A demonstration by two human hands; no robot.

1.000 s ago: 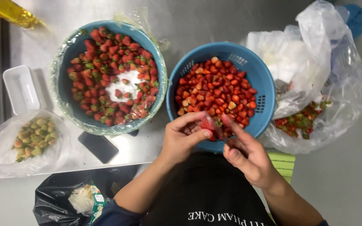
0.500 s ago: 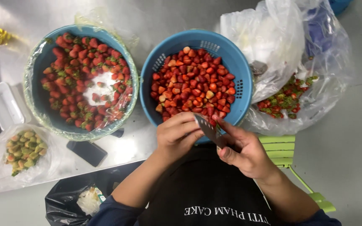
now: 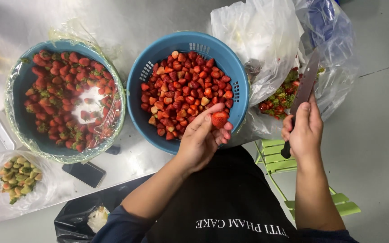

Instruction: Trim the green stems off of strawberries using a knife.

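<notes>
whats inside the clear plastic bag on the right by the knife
The crumpled clear plastic bag holds red and green strawberry trimmings. Its folds and the steel knife blade cover part of the pile; anything deeper cannot be seen.

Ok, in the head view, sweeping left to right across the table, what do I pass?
Clear bag of pale fruit → plastic-lined bowl of strawberries → blue colander of trimmed strawberries → left hand holding a strawberry → bag of green tops → right hand with knife.
</notes>
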